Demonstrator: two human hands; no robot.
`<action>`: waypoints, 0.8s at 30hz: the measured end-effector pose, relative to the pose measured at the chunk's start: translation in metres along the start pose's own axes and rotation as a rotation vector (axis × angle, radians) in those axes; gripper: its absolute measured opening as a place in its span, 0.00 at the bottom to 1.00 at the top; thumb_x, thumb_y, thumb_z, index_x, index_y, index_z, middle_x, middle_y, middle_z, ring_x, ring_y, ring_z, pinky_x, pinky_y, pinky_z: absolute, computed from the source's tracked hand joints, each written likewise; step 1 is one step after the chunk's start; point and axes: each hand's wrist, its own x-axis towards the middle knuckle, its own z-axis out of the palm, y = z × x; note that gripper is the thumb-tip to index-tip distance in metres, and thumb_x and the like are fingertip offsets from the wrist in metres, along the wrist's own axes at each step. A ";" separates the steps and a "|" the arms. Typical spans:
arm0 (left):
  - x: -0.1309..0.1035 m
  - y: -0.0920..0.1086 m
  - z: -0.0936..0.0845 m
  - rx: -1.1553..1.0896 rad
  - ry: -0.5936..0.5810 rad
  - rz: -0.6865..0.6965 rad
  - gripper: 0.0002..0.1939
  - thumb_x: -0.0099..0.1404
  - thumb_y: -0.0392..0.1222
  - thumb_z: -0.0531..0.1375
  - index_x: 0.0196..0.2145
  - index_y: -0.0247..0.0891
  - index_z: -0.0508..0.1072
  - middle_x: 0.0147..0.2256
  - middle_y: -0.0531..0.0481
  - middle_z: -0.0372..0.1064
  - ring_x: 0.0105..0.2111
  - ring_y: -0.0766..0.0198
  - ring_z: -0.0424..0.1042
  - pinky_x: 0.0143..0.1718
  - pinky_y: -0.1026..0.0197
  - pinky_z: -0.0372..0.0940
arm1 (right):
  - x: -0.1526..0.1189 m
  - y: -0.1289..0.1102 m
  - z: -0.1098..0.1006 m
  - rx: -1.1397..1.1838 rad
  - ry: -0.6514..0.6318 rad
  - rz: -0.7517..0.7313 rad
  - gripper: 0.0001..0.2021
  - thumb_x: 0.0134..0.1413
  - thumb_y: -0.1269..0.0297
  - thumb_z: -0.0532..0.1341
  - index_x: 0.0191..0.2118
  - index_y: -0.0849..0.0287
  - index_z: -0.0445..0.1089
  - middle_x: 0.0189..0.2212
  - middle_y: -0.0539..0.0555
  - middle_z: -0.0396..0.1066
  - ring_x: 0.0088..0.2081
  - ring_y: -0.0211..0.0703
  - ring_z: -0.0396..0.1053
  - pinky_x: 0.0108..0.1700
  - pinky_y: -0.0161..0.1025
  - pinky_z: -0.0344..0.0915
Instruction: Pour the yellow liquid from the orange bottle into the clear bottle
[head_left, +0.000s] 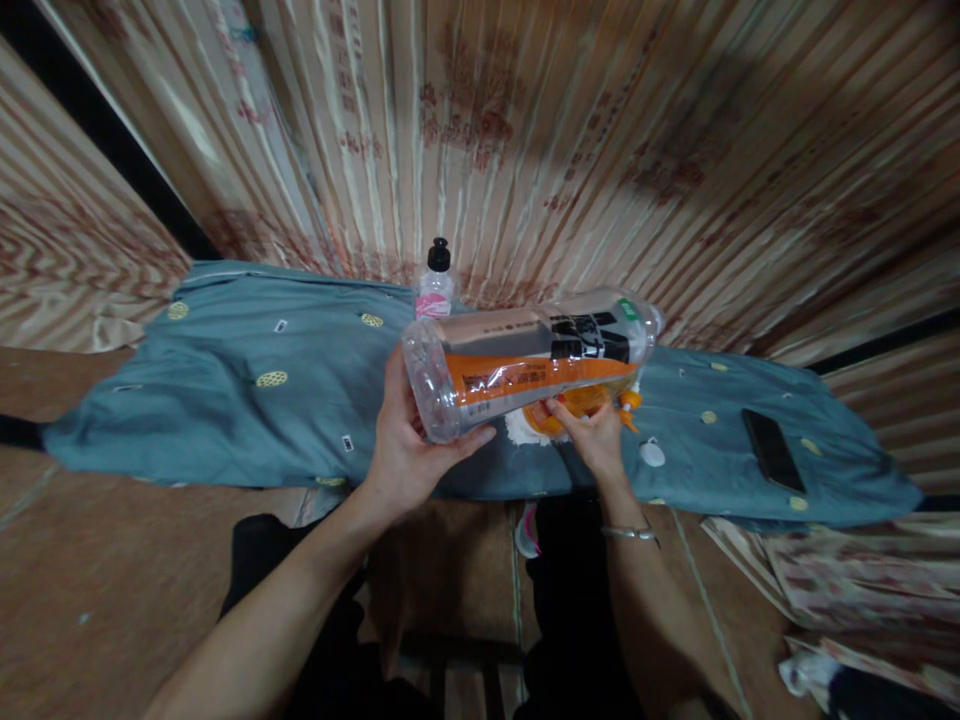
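Note:
A large clear plastic bottle (525,360) with an orange, silver and black label lies sideways in the air, its base to the left and its neck to the right. My left hand (412,440) grips it around the base, thumb along the underside. My right hand (592,430) is below the bottle's middle, closed on an orange translucent bottle (589,400) with an orange nozzle; the clear bottle hides part of it. Under these, a white cloth (525,430) shows on the teal cover.
Behind stands a small bottle with a black cap (435,285). On the teal cover (262,420) to the right are a white round lid (652,453) and a black phone (774,450). A patterned curtain (480,130) hangs behind.

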 end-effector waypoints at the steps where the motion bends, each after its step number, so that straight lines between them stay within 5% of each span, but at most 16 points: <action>1: 0.000 0.000 0.000 0.002 -0.003 -0.001 0.48 0.48 0.52 0.80 0.61 0.39 0.67 0.63 0.35 0.70 0.61 0.39 0.75 0.59 0.38 0.76 | 0.000 -0.001 0.000 0.008 -0.003 0.001 0.30 0.37 0.36 0.73 0.39 0.57 0.77 0.41 0.64 0.83 0.42 0.62 0.81 0.51 0.58 0.77; 14: 0.001 0.005 0.000 -0.003 0.007 -0.028 0.35 0.46 0.50 0.81 0.48 0.41 0.73 0.54 0.40 0.77 0.61 0.37 0.74 0.59 0.37 0.76 | 0.000 0.001 0.001 -0.005 0.028 -0.023 0.31 0.37 0.36 0.73 0.40 0.57 0.76 0.40 0.63 0.83 0.42 0.61 0.81 0.51 0.57 0.77; 24: 0.000 -0.001 0.001 -0.001 0.024 -0.017 0.47 0.45 0.52 0.81 0.59 0.42 0.68 0.63 0.37 0.69 0.61 0.40 0.74 0.59 0.36 0.76 | 0.000 0.003 0.001 0.008 0.020 -0.027 0.30 0.38 0.40 0.74 0.42 0.57 0.77 0.40 0.62 0.84 0.43 0.62 0.81 0.51 0.56 0.78</action>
